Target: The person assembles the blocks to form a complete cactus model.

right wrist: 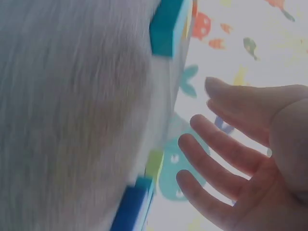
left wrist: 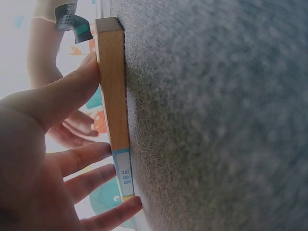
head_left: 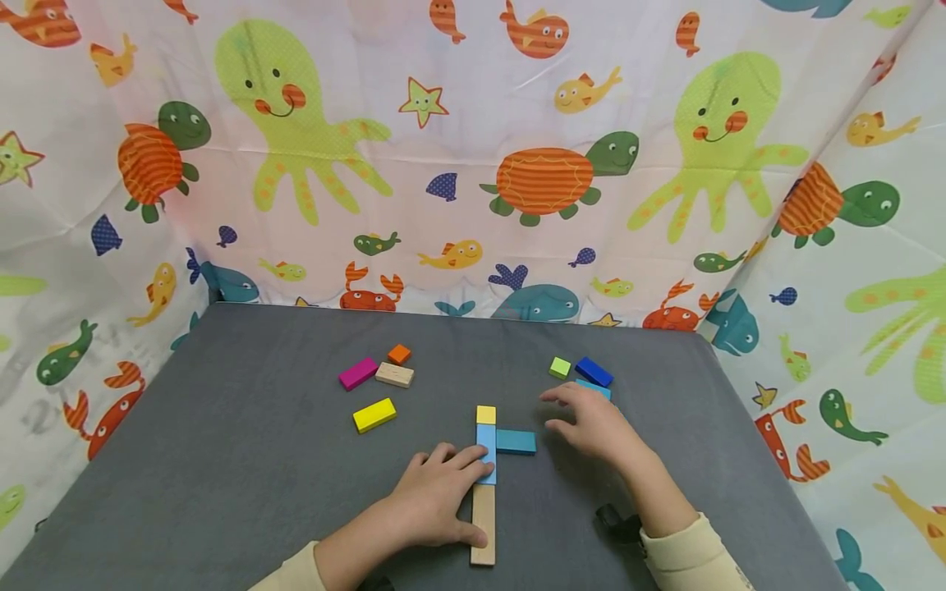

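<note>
A column of blocks lies on the grey table: a long plain wooden block [head_left: 484, 519], a light blue block [head_left: 486, 437] and a small yellow block [head_left: 485, 414] at the far end. A teal block [head_left: 516, 442] sticks out to the right from beside the light blue one. My left hand [head_left: 438, 498] rests along this column, its thumb on the wooden block and spread fingertips touching the light blue one. To the right, my right hand [head_left: 594, 420] hovers over the table near a partly covered blue block [head_left: 595, 389]. Its fingers [right wrist: 216, 149] are relaxed around nothing.
On the left side lie a magenta block [head_left: 358, 373], an orange block [head_left: 399, 354], a short plain wooden block [head_left: 395, 375] and a yellow block [head_left: 374, 415]. Beyond my right hand are a green block [head_left: 559, 368] and a dark blue block [head_left: 594, 372]. A printed curtain [head_left: 458, 271] borders the table.
</note>
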Demonstrator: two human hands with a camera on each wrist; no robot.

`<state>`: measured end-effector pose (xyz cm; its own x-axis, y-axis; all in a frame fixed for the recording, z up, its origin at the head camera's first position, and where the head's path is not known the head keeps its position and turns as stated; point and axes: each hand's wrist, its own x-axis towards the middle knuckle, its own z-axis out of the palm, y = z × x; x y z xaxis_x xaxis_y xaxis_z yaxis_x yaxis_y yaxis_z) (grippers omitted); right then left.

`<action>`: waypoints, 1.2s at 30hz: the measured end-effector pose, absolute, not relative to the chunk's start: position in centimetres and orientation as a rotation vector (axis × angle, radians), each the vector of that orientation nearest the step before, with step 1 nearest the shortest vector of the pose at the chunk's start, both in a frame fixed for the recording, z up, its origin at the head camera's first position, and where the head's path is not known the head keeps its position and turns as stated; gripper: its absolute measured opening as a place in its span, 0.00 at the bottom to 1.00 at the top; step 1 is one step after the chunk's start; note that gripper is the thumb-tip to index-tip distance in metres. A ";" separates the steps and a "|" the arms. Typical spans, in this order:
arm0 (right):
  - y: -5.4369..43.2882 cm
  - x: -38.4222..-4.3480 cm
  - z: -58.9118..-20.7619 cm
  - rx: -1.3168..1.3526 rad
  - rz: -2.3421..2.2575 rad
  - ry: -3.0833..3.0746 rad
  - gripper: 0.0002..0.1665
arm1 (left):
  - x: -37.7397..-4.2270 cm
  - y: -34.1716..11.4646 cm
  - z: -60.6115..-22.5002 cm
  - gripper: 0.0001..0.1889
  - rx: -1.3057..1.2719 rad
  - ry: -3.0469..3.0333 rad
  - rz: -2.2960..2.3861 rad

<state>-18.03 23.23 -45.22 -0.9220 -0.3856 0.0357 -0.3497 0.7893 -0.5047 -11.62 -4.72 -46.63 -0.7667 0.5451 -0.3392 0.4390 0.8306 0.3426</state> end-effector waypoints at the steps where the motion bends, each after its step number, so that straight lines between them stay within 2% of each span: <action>1: 23.8 -18.1 -45.1 -0.577 -0.802 2.906 0.21 | -11.6 -4.7 -46.6 0.48 0.731 2.580 0.340; 6: 26.7 -18.0 -45.1 -0.450 -0.793 2.916 0.22 | -11.6 -4.8 -46.6 0.48 0.730 2.571 0.341; 15: 30.0 -17.8 -45.9 -0.171 -0.697 2.951 0.11 | -11.7 -4.6 -46.6 0.49 0.721 2.566 0.321; 19: 30.5 -18.0 -45.9 -0.092 -0.676 2.914 0.11 | -11.7 -4.7 -46.6 0.49 0.720 2.568 0.321; 24: 30.8 -17.9 -45.9 -0.087 -0.738 2.859 0.18 | -11.7 -4.7 -46.6 0.49 0.724 2.571 0.322; 29: 31.2 -17.8 -45.4 -0.142 -0.762 2.798 0.28 | -11.7 -4.7 -46.6 0.49 0.729 2.571 0.326; 36: 31.0 -18.1 -45.5 -0.350 -0.751 2.747 0.37 | -11.7 -4.8 -46.5 0.48 0.729 2.571 0.319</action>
<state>-18.05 30.99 -45.45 -0.9340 -0.2994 -0.1949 -0.1586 0.8364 -0.5247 -11.69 -4.75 -46.48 -0.7609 0.5432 -0.3549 0.4400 0.8339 0.3331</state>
